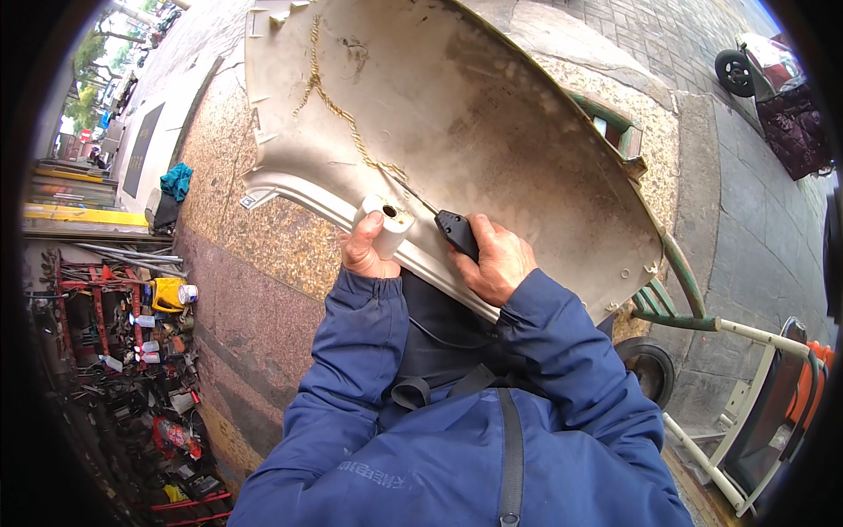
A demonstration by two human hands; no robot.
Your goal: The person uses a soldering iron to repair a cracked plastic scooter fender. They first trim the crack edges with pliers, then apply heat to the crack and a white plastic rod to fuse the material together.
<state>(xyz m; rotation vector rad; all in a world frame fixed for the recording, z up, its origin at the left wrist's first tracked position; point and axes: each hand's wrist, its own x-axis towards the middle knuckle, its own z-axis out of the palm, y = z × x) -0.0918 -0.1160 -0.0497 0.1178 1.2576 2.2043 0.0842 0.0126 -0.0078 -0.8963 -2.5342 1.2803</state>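
A large off-white curved plastic panel point(492, 114), stained brown inside, lies across my lap with its hollow side up. A yellowish, bumpy bead point(351, 132) runs along it in a branching line. My left hand point(369, 248) is closed around a square boss with a round hole at the panel's near edge, thumb on its side. My right hand point(500, 259) grips the black handle of a soldering iron point(457, 233). Its thin metal shaft points up and left, the tip at the lower end of the bead. A dark cable point(439, 338) hangs below the panel.
At left, a red rack point(98, 307) holds many tools, small bottles and a yellow container point(165, 294). A green-framed chair point(680, 281) stands beyond the panel. A wheel point(645, 369) and white metal frame point(707, 465) are at lower right; a wheeled cart point(773, 83) is far right.
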